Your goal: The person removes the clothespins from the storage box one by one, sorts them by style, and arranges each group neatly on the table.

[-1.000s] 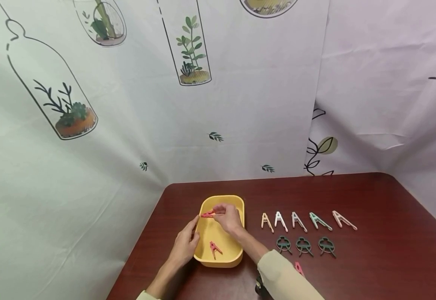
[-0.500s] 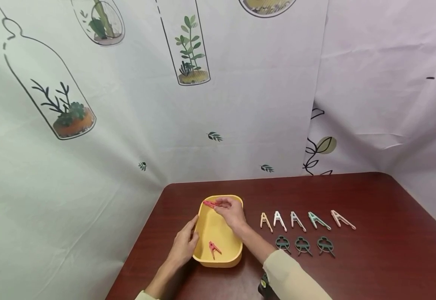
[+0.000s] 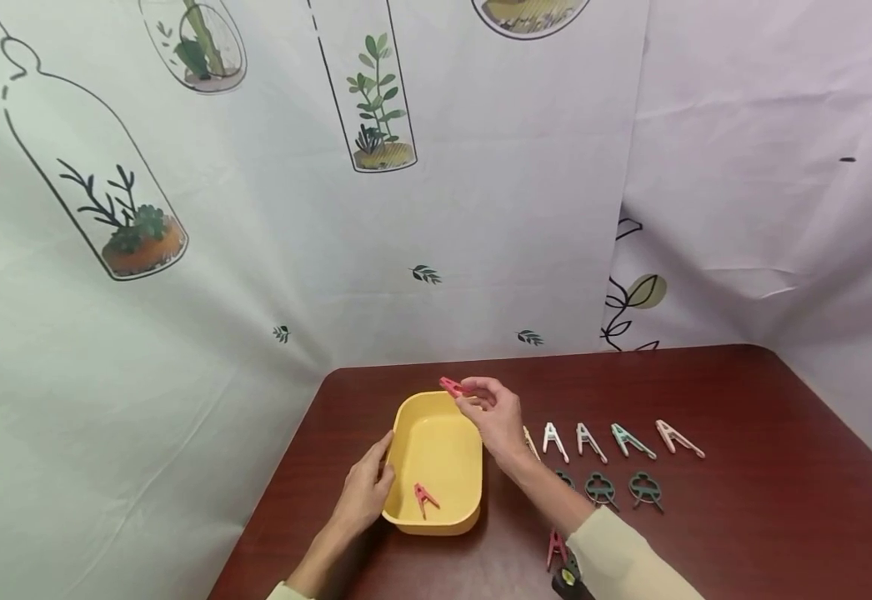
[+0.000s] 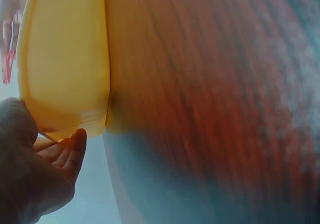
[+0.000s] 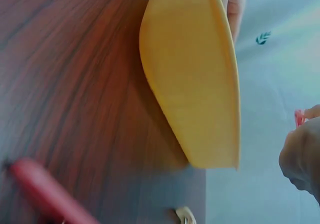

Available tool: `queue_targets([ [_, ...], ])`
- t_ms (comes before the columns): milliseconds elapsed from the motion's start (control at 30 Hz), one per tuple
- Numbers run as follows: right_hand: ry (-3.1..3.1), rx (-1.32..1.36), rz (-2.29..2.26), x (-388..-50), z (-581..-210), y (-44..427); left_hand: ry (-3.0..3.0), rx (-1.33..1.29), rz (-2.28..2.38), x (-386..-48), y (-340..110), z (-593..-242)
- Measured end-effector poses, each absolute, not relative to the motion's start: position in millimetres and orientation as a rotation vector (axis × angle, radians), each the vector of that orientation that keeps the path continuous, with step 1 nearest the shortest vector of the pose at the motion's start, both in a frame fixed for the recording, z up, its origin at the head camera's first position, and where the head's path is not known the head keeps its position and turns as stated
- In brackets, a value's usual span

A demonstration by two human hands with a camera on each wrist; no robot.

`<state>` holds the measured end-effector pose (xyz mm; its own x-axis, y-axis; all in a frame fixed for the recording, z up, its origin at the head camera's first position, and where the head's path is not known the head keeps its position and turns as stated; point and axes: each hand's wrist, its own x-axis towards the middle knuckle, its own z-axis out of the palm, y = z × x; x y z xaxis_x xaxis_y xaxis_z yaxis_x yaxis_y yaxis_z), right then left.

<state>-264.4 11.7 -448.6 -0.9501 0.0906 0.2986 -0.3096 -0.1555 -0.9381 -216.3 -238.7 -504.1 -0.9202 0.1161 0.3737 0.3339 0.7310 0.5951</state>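
Note:
A yellow plastic tub (image 3: 436,528) stands on the table, and my left hand (image 3: 361,493) grips its left rim. The left wrist view has the fingers curled at the edge of the tub (image 4: 65,59). My right hand (image 3: 499,421) pinches a red clothespin (image 3: 451,386) by one end, over the tub's far right rim. The right wrist view catches this clothespin (image 5: 299,117) only in part, at its right edge. Another red clothespin (image 3: 424,500) lies inside the tub, near the front.
Right of the tub lie a white clothespin (image 3: 553,442), a green one (image 3: 633,440), a pink one (image 3: 678,437) and others partly hidden. Dark green round clips (image 3: 600,490) lie nearer. A red clothespin (image 3: 557,550) rests beside the right forearm. Printed cloth hangs behind the table.
My right hand has lifted the red clothespin from inside the tub and carried it up and right, to the far right rim. The left hand has stayed at the left rim.

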Motion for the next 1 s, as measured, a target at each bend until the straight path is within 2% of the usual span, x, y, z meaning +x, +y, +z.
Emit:
queue_targets([
  [467,-1.847,0.141,2.052,-224.9,-452.6,70.7,-2.593,-0.396,-0.957,-214.8,-239.2,-502.4],
  [1000,-1.886,-0.039,1.993,-151.2,-473.2,133.2,-2.591,-0.376,-0.950,-217.3,-240.2,-506.7],
])
